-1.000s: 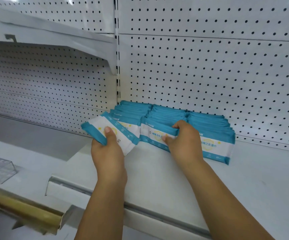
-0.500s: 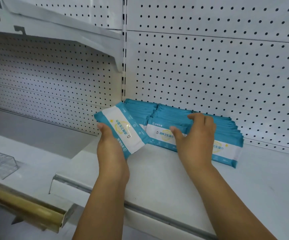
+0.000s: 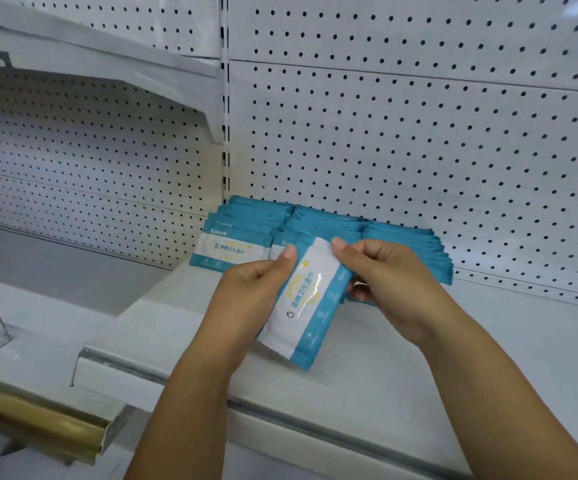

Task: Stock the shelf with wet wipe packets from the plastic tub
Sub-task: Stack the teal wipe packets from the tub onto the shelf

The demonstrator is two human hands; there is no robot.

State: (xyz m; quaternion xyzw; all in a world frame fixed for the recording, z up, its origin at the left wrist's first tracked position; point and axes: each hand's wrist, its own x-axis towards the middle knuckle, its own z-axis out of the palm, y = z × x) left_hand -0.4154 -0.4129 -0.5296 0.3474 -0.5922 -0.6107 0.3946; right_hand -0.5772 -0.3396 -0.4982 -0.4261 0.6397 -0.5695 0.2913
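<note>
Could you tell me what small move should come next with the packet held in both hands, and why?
Probably turn the packet level and set it in front of the middle row. Both hands, left hand and right hand, hold it tilted above the shelf, while the shelved packets stand upright in rows.

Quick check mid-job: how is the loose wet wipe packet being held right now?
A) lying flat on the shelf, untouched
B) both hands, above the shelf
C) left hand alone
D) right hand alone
B: the left hand and the right hand both pinch the wet wipe packet, tilted above the shelf, in front of the stocked rows.
</note>
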